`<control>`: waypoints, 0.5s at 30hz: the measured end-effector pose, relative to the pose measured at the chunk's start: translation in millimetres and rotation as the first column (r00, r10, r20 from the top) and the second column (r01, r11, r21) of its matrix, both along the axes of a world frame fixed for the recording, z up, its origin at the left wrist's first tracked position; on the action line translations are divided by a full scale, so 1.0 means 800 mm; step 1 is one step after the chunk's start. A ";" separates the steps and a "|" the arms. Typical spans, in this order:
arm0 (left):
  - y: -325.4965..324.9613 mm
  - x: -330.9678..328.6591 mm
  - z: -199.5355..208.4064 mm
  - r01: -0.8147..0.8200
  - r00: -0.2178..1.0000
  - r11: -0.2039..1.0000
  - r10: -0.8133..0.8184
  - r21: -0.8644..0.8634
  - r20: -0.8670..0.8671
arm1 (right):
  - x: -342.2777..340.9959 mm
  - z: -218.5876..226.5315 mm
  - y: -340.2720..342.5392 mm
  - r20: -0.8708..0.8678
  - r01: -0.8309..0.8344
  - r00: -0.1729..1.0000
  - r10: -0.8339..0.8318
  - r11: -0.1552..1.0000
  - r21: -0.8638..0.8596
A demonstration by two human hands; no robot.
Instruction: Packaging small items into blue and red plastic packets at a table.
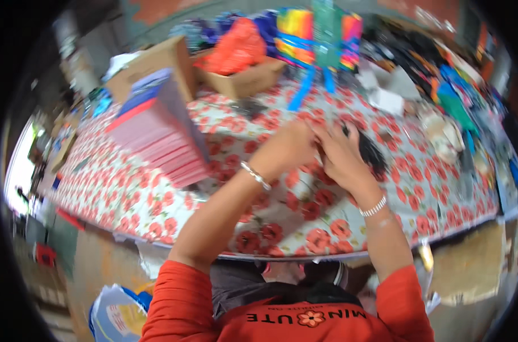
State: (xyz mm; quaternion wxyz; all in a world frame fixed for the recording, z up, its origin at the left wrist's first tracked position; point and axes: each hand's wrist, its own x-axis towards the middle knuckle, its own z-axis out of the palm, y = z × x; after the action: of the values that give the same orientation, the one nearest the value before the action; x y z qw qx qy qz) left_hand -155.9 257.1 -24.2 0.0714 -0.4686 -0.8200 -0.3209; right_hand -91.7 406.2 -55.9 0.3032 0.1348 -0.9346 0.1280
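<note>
My left hand (290,145), with a bracelet on its wrist, is closed over the middle of the table. Its fingertips meet those of my right hand (343,157), which is bent into a pinch. Whatever sits between them is small and hidden by the fingers. Just beyond the right hand lies a black bundle of thin strands (374,157), partly covered by that hand; a dark bit also shows by its raised fingers. To the left of my forearm stands a tall stack of pink and purple flat pieces (156,142), blurred at its edges.
A flowered tablecloth (281,231) covers the table. At the back are an open cardboard box (242,82) with an orange-red bag (237,48) and rainbow-coloured bundles with blue ribbons (296,37). White crumpled packaging (387,94) and heaped coloured items (461,111) crowd the right side.
</note>
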 end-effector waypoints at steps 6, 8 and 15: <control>-0.163 0.075 0.126 -0.069 0.975 0.996 0.080 0.058 -0.210 | 0.054 0.028 -0.036 0.310 -0.116 0.900 0.308 0.852 -0.510; -0.220 0.075 0.171 -0.206 0.948 0.830 0.300 0.518 -0.104 | 0.066 0.028 -0.045 0.322 -0.104 0.886 0.334 0.819 -0.564; -0.346 -0.135 0.175 -0.559 0.578 0.578 0.786 0.595 -0.220 | 0.069 0.008 -0.057 0.310 -0.134 0.846 0.435 0.734 -0.665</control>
State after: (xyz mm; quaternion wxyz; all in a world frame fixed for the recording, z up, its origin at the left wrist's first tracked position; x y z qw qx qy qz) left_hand -263.9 -20.0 116.2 0.4940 -0.1382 -0.7921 -0.3308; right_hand -36.3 360.4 -49.2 0.0840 0.1399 -0.8498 0.5012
